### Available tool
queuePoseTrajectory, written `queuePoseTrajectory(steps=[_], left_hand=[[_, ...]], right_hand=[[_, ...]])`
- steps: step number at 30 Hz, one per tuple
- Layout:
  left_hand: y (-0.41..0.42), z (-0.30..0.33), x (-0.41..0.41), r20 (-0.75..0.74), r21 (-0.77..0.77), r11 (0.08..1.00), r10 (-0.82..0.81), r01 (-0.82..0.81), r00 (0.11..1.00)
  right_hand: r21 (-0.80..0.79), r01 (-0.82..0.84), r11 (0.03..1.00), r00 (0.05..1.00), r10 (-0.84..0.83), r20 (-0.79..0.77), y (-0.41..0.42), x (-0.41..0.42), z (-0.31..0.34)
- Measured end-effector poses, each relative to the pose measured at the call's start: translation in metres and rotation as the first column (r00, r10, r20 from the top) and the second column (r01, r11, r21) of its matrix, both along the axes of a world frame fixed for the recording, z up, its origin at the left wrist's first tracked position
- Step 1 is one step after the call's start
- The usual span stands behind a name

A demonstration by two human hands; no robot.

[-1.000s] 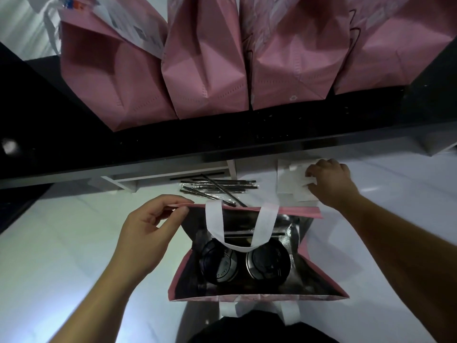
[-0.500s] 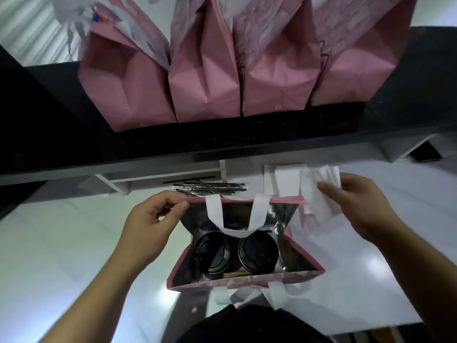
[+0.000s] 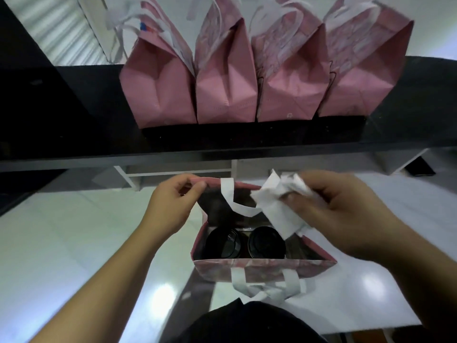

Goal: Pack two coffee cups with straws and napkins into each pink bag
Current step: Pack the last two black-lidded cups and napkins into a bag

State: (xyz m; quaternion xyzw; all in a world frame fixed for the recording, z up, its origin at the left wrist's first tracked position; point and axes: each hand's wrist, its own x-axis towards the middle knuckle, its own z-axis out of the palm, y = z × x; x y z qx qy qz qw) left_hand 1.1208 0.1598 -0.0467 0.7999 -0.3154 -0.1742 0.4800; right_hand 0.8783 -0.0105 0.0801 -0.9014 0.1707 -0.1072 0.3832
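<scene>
Left hand [image 3: 170, 206]: thumb and fingers pinch the far rim of the open pink bag [image 3: 262, 267], at its left corner, holding the mouth spread.
Right hand [image 3: 343, 211]: fingers clenched around a bunch of white napkins [image 3: 279, 206], held over the right half of the bag mouth; the lower edge of the napkins hangs just above the right cup.
Open pink bag: stands on the white desk [image 3: 61, 243], directly in front of the person; dark lining visible; one white handle [image 3: 237, 201] droops into the opening, the other hangs over the near wall.
Coffee cups [image 3: 223, 243]: two, black lids up, side by side and touching on the bag floor.
Straws: cannot tell whether any are in the bag.
Other pink bags [image 3: 225, 78]: four, upright in a row on the black shelf [image 3: 74, 115] beyond the desk, sides touching.
</scene>
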Motion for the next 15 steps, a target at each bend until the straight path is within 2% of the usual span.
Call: queuePoseTrajectory(steps=[3, 6, 8, 12, 15], left_hand=[[-0.004, 0.000, 0.000, -0.014, -0.008, 1.000, 0.016, -0.016, 1.000], [-0.007, -0.002, 0.000, 0.001, 0.013, 1.000, 0.005, -0.005, 1.000], [-0.008, -0.003, -0.001, 0.004, 0.012, 1.000, 0.009, -0.009, 1.000], [-0.008, -0.006, 0.000, 0.003, 0.003, 1.000, 0.014, -0.014, 1.000], [-0.007, -0.008, 0.001, 0.002, 0.008, 1.000, 0.018, -0.018, 1.000]], right_hand=[[-0.247, -0.234, 0.940, 0.951, 0.168, -0.260, 0.022, 0.019, -0.034], [-0.377, -0.366, 0.851, 0.877, 0.180, -0.446, 0.029, 0.046, -0.079], [-0.347, -0.379, 0.858, 0.841, 0.164, -0.515, 0.027, 0.064, -0.099], [-0.175, -0.432, 0.884, 0.698, 0.205, -0.686, 0.020, 0.087, -0.122], [-0.018, -0.383, 0.924, 0.653, 0.257, -0.712, 0.017, 0.091, -0.127]])
